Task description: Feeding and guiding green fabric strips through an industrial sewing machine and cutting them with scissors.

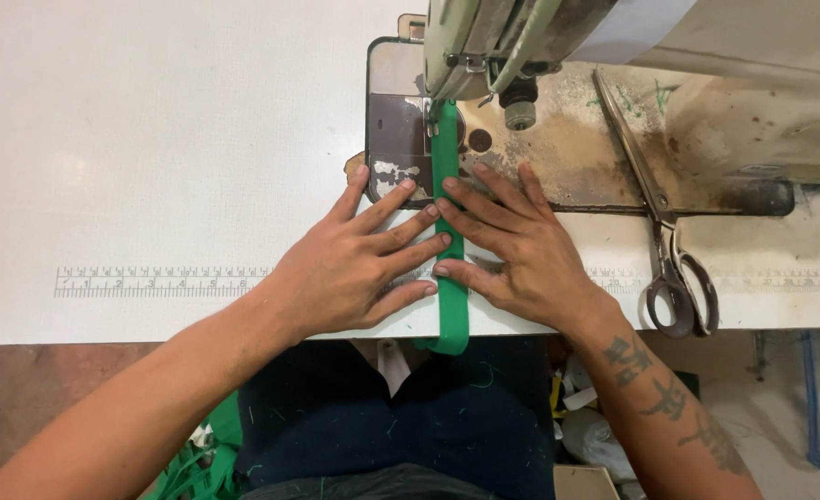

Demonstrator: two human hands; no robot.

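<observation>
Green strap (449, 241): laid flat on the white table (150, 139), run from under the head of the sewing machine (558, 37) straight back toward the person and draped over the near table edge, where its end is folded under.

Left hand (354, 264): laid palm down on the table, fingers spread, fingertips pressed against the left edge of the strap. Nothing is clasped in it.

Right hand (521, 250): laid palm down opposite, fingers spread, fingertips set on the right edge of the strap; thumb lies close to the strap lower down. Nothing is clasped in it. A tattoo is seen on the forearm.

Metal plate (400, 139): worn and stained, set under the machine head; touched by the left fingertips.

Scissors (660, 213): laid on the machine bed to the right, blades pointed away, handles toward the table edge, well apart from both hands.

Printed ruler (150, 282): marked along the table surface, partly covered by the hands.

Green scraps (201, 458): seen below the table at lower left.
</observation>
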